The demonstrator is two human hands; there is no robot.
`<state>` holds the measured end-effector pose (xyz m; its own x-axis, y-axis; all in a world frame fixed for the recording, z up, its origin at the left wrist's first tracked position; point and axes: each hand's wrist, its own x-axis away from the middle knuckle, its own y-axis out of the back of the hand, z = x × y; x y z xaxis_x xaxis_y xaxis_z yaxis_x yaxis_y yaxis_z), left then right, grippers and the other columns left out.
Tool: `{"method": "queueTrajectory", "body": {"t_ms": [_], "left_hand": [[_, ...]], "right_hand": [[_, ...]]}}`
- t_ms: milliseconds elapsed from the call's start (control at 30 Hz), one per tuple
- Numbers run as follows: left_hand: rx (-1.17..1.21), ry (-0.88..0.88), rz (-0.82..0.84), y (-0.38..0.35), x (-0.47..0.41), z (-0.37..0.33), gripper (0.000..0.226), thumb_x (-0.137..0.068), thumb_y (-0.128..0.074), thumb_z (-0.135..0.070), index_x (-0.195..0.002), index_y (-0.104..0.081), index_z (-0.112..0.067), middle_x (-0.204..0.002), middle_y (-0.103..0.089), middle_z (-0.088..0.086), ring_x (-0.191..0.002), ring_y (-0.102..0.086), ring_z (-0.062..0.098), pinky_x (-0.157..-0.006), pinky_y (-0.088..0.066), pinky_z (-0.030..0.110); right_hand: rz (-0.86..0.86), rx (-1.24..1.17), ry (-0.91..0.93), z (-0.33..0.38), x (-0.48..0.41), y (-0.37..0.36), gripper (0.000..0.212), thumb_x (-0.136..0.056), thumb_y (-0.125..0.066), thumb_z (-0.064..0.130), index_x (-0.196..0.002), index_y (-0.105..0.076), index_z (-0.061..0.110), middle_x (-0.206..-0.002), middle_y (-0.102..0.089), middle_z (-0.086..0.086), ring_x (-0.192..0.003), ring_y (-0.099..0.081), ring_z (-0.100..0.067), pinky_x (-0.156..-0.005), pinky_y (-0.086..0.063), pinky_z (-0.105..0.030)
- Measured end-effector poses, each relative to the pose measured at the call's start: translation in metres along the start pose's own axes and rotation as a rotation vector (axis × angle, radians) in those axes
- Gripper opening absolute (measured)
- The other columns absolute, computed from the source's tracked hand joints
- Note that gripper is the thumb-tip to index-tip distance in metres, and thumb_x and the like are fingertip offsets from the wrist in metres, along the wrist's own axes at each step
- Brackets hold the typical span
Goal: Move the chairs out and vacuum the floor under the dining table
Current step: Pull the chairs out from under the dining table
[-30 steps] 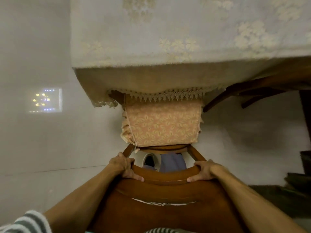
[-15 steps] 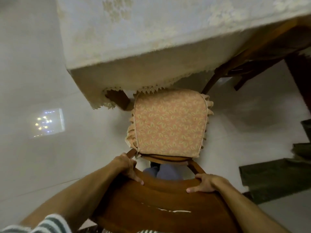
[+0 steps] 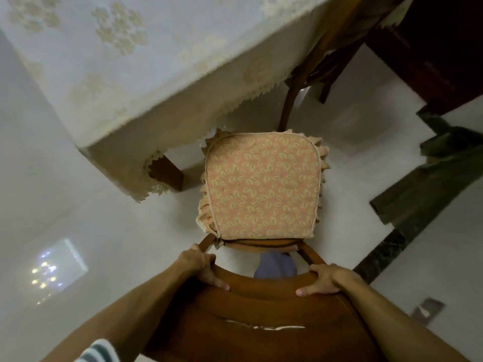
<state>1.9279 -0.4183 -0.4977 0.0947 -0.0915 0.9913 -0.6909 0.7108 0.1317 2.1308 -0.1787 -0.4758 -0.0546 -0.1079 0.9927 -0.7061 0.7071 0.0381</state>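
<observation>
A wooden chair (image 3: 261, 317) with an orange leaf-patterned seat cushion (image 3: 264, 186) stands in front of me, its whole seat out from under the dining table (image 3: 125, 61). A pale floral tablecloth with a lace hem covers the table. My left hand (image 3: 202, 265) grips the left top corner of the chair's backrest. At the right top corner my right hand (image 3: 324, 280) holds the same backrest. A second wooden chair (image 3: 321, 64) stays tucked under the table's right side.
One dark wooden table leg (image 3: 167, 173) shows beneath the lace hem. A dark cabinet (image 3: 439, 56) fills the upper right. A dark green mat (image 3: 431, 176) lies on the pale tiled floor at right, beside a dark marble strip (image 3: 379, 254).
The chair has slid back out from under the table, so the whole cushion now shows. The view has turned, leaving the table at an angle. Both hands kept their hold.
</observation>
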Motion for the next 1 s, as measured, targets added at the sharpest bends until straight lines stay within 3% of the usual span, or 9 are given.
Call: {"method": "queueTrajectory", "body": {"t_ms": [367,833,1000], "left_hand": [[-0.236,-0.027,-0.062,-0.07,0.027,0.116,0.108,-0.056,-0.056,-0.093,-0.144,-0.035,-0.035,-0.137,-0.035,0.013,-0.121,-0.045,0.03,-0.095,-0.044,0.042],[-0.316,0.01,0.05,-0.145,0.031,0.19,0.1,-0.062,-0.055,-0.09,-0.143,-0.038,-0.034,-0.141,-0.036,0.012,-0.128,-0.038,0.028,-0.101,-0.04,0.041],[-0.357,-0.039,0.001,-0.165,0.026,0.241,0.1,-0.062,-0.053,-0.091,-0.142,-0.04,-0.032,-0.137,-0.04,0.011,-0.125,-0.04,0.027,-0.098,-0.042,0.04]], "right_hand": [[-0.039,-0.256,0.024,0.117,0.028,-0.161,0.109,-0.071,-0.057,0.083,-0.156,-0.014,0.03,-0.161,-0.019,-0.011,-0.146,-0.024,-0.032,-0.117,-0.029,-0.045],[0.1,-0.272,0.05,0.2,0.024,-0.243,0.11,-0.073,-0.056,0.081,-0.157,-0.01,0.027,-0.163,-0.018,-0.007,-0.146,-0.024,-0.031,-0.118,-0.027,-0.046],[0.078,-0.339,0.034,0.254,0.028,-0.276,0.109,-0.074,-0.056,0.081,-0.157,-0.013,0.026,-0.162,-0.021,-0.008,-0.145,-0.026,-0.031,-0.118,-0.028,-0.045]]}}
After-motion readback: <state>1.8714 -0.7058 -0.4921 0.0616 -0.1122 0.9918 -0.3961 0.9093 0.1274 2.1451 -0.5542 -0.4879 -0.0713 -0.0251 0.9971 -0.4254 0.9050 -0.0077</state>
